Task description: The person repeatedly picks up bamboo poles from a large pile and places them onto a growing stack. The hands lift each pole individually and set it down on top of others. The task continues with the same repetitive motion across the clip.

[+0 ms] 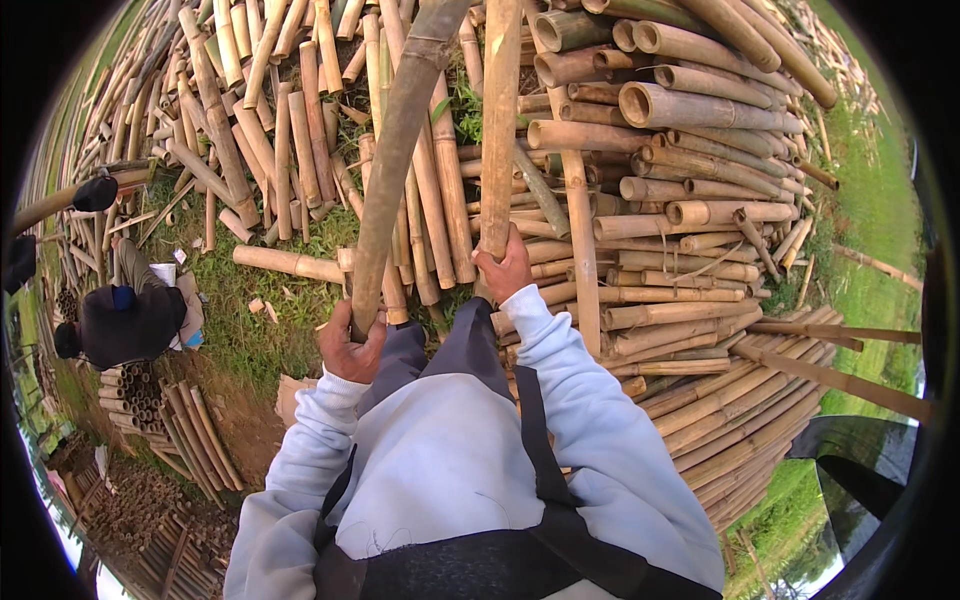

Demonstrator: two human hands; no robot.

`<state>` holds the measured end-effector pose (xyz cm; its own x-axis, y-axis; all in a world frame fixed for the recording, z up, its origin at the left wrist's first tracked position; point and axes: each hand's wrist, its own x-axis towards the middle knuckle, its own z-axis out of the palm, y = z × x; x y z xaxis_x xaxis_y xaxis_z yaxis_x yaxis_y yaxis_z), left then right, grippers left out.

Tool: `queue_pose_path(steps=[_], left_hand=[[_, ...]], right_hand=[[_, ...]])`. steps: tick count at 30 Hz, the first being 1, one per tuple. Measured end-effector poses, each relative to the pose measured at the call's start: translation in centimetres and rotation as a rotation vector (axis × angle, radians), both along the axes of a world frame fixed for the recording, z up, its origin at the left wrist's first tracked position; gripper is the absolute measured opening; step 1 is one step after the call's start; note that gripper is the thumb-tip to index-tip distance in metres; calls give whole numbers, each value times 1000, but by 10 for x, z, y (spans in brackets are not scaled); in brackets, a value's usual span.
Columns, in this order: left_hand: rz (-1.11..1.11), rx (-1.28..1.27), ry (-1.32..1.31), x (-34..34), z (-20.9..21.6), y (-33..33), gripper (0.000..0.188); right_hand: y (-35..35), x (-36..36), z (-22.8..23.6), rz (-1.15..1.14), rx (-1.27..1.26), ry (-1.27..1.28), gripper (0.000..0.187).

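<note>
The left hand (352, 345) wraps around the lower end of a thick, grey-brown bamboo pole (395, 150), which slants up and slightly right to the top edge of the view. The right hand (505, 268), a little higher and to the right, grasps the lower part of a paler tan bamboo pole (500, 120) that rises nearly straight. The two poles stand side by side, apart, in front of the wearer, whose light sweatshirt (435, 460) is crossed by dark straps (540, 430). On the right, cut bamboo lengths lie in a tall stack (690, 210), many with hollow ends showing. Loose bamboo pieces (270, 130) spread across the upper left, above a patch of grass (255, 340). At far left, another person (130, 325) in a dark top is near a small bundle of bamboo (135, 395).
</note>
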<state>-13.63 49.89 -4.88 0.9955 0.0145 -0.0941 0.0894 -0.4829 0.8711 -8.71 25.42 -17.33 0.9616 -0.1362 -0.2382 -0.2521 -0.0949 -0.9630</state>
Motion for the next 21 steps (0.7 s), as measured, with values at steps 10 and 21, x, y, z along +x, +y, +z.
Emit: queue_pose_path(steps=[10,21], left_hand=[[301,213,293,-118,-69,148,16],[383,-42,296,-113,-72,134,13]], right_hand=[[90,-6,-97,60,-425,451,52],[86,41,-111,297,-359,580,104]])
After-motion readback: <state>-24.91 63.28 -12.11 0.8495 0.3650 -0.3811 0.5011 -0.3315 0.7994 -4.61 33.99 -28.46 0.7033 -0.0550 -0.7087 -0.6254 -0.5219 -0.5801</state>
